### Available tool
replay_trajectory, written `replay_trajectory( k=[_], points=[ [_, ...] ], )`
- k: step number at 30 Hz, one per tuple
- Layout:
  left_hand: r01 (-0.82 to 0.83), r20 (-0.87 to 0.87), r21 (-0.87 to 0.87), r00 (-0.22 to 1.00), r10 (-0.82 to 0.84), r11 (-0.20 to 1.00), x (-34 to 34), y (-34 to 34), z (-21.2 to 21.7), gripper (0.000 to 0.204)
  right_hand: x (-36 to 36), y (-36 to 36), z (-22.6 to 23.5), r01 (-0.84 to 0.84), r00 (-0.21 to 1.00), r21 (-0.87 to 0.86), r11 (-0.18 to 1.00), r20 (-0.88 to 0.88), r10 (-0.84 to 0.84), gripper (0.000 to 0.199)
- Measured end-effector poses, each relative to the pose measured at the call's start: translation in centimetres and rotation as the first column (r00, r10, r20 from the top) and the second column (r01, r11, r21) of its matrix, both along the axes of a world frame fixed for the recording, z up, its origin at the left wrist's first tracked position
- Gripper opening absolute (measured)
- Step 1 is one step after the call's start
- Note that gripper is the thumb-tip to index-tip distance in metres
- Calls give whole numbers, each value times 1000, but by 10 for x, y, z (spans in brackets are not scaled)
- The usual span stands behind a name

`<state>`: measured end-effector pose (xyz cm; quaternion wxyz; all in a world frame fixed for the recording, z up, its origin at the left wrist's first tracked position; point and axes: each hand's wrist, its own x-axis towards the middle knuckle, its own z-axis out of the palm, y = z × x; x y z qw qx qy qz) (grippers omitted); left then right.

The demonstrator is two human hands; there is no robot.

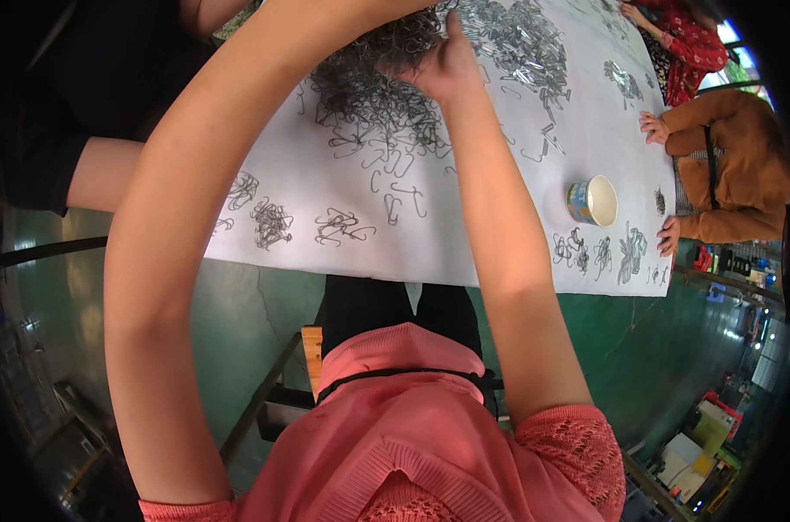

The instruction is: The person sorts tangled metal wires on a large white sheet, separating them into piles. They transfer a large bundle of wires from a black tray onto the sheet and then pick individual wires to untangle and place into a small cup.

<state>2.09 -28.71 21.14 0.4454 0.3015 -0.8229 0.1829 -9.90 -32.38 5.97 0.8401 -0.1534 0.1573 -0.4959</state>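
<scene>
A dark heap of bent wire hooks (369,100) lies on the white-covered table (317,183) at the far side in front of me. My right hand (447,68) reaches into its right edge, palm turned up and thumb raised, cupped around a tangled clump of hooks (404,36). Some of its fingers are hidden among the wire. My left forearm (264,78) arches over the left of the table and leaves the picture at the top, beside that clump. The left hand itself is beyond the picture's edge. Loose hooks (391,157) spread out on the near side of the heap.
Straighter metal pieces (534,52) form another heap to the right. Small bunches of hooks (271,222) lie along the near edge. A paper cup (592,201) stands at the right. A person in a brown top (730,165) and one in red (695,52) sit along the right side.
</scene>
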Motion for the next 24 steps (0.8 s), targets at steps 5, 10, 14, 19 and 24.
replay_trajectory(
  k=[5,10,14,19,24],
  points=[
    [7,0,-18,1000,-7,1000,6,0,7,25,6,5,20,85,991,-60,995,-97,-90,70],
    [60,-17,10,998,-59,998,-8,-7,-1,25,-9,-1,11,59,994,5,998,-93,-59,69],
    [-13,29,7,1000,12,1000,6,5,6,25,5,0,6,2,993,-47,999,-117,-8,71],
    [5,29,19,1000,-5,1000,3,2,2,26,2,3,7,131,948,-220,967,-259,-187,72],
    [2,40,40,999,-4,999,4,1,6,27,7,5,1,99,953,-60,993,-281,-112,84]
  ],
)
